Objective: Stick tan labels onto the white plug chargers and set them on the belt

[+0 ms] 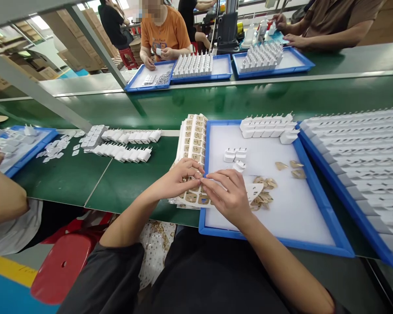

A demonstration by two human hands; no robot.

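My left hand [178, 179] and my right hand [227, 194] meet over a stack of label sheets [194, 144] that lies on the green belt against the blue tray's [268, 242] left rim. Both hands pinch at the near end of the top sheet, fingertips touching at one small label; what is between them is too small to name. A white part with a curved edge [255, 190] shows under my right hand. Three loose white chargers [235, 156] lie in the tray just beyond my fingers. Brown peeled backing scraps [263, 192] lie to the right of my right hand.
Rows of white chargers [268, 127] fill the tray's far edge, and a second tray [363, 161] at the right is full of them. More chargers [124, 146] lie on the belt at left. A neighbour's arm [3, 196] is at far left. Other people work across the belt.
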